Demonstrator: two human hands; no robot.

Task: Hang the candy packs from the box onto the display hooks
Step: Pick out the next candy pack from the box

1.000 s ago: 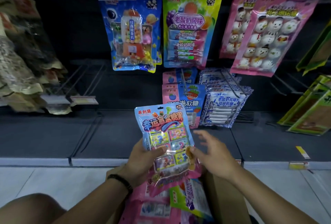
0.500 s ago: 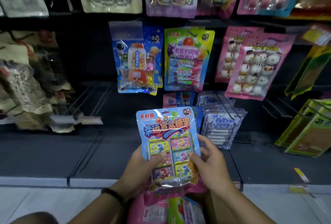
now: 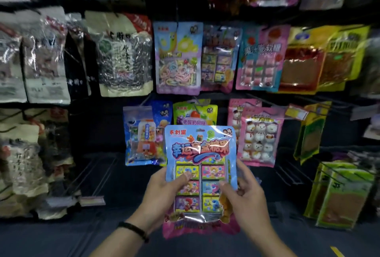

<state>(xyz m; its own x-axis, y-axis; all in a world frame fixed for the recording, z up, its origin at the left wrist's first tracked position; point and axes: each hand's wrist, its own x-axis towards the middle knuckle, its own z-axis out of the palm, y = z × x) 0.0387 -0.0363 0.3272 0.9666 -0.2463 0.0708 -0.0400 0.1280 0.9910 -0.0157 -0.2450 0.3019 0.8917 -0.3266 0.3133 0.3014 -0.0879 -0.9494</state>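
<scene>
Against a dark display wall [image 3: 98, 125] crowded with hanging snack bags [image 3: 123, 55], I hold a blue candy pack [image 3: 200, 160] upright, fingers [image 3: 186, 175] of left hand [image 3: 164, 188] and right hand [image 3: 246, 193] gripping its side edges. Hanging comes next, I judge: lift its top hole up among the matching packs [image 3: 219, 61] above.

1. Glossy blue plastic candy pack [image 3: 200, 154], red lettering above a clear window showing a grid of small colourful boxes: upright, front towards the camera, gripped at its lower sides by the left hand [image 3: 164, 191] and right hand [image 3: 244, 197]
2. Crinkled pink pack edge [image 3: 205, 230] shows just beneath and behind it
3. Bare thin wire display hooks [image 3: 102, 180] jut out low on the left
</scene>
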